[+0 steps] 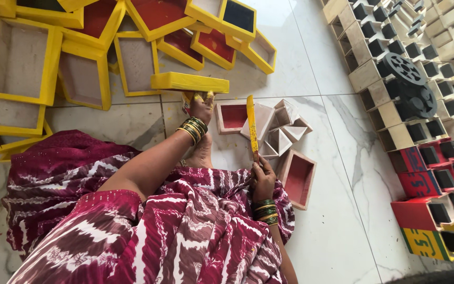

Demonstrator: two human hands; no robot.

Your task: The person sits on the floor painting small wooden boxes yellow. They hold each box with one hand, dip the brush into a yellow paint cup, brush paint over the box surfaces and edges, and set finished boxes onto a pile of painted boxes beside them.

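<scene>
My left hand (200, 108), fingers stained yellow, grips a yellow-painted rectangular wooden tray (189, 82) by its lower edge, holding it on its side just above the floor. My right hand (263, 178) holds a paintbrush (252, 126) coated in yellow paint, its tip pointing up toward the tray. Both wrists carry green and gold bangles. My lap in maroon patterned cloth fills the lower frame, and a bare foot (200, 152) rests under the left wrist.
Several yellow-painted trays (22, 60) lie on the marble floor at upper left. Unpainted wooden trays with red insides (297, 179) and triangular boxes (282, 129) sit by my hands. Stacked wooden boxes (421, 79), some painted, and black discs (411, 84) stand at right.
</scene>
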